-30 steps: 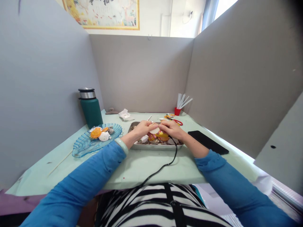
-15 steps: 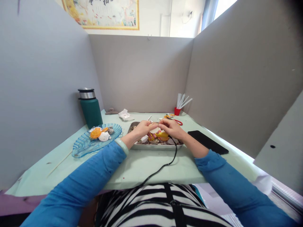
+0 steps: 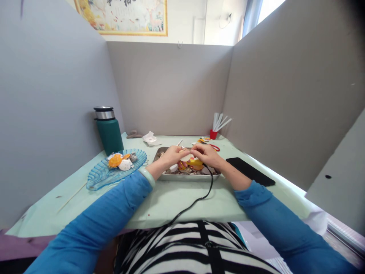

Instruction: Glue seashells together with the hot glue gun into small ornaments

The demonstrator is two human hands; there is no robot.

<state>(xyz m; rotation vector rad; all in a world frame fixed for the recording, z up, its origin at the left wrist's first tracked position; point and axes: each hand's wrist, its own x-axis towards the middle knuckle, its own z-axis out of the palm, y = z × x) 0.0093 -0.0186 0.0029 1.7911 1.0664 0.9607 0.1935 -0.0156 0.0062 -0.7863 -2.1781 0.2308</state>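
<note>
My left hand is closed around a pale seashell, held above a metal tray. My right hand meets it from the right, thumb and fingertips pinched together at the shell's edge. Whatever lies between those fingertips is hidden or too small to name. Below the hands, a yellow tool that looks like a glue gun rests in the tray among many shells. Its black cord runs over the tray's rim and down the table's front edge.
On the left stand a blue glass dish with decorated shells and a green bottle. A thin stick lies near the dish. To the right are a black slab, red-handled scissors and a red cup of white sticks. Grey partitions enclose the table.
Both hands stay nearly in place over the tray. The shell between them appears tilted very slightly; nothing else has visibly moved.
</note>
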